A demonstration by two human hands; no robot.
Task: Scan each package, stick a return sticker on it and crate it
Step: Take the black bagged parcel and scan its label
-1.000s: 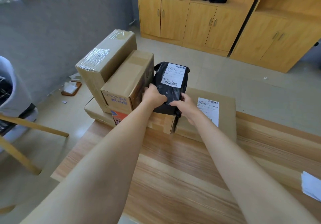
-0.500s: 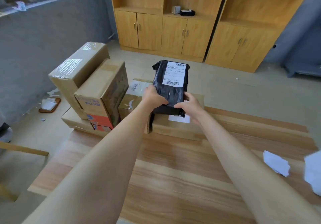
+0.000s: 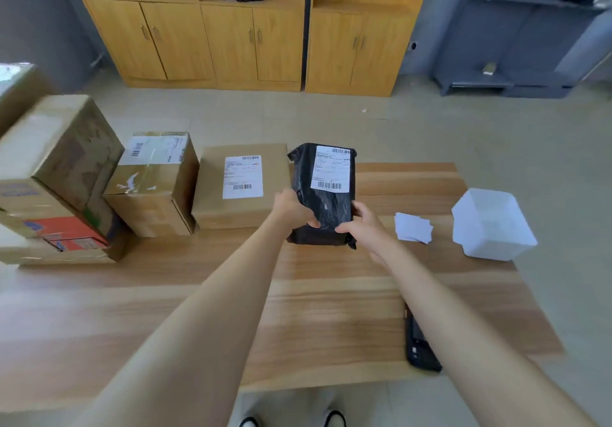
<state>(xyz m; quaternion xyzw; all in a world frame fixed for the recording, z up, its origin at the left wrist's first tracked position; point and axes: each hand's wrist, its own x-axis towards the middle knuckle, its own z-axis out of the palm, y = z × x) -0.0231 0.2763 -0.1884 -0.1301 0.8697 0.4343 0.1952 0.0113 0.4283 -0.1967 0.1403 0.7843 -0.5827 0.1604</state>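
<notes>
Black package (image 3: 331, 206) between left fingers (image 3: 307, 220) and right fingers (image 3: 360, 211)

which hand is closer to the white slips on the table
Right. The right hand grips the black package at its right edge, just left of the white slips; the left hand holds the opposite edge, farther off.

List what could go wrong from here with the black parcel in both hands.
1. The left hand and right hand grip only the lower end of the black parcel; the slick bag could slip.
2. The dark handheld device lies by the near edge of the table, partly under the right forearm; a pull-back might knock it off.
3. Loose white slips could get swept.
</notes>
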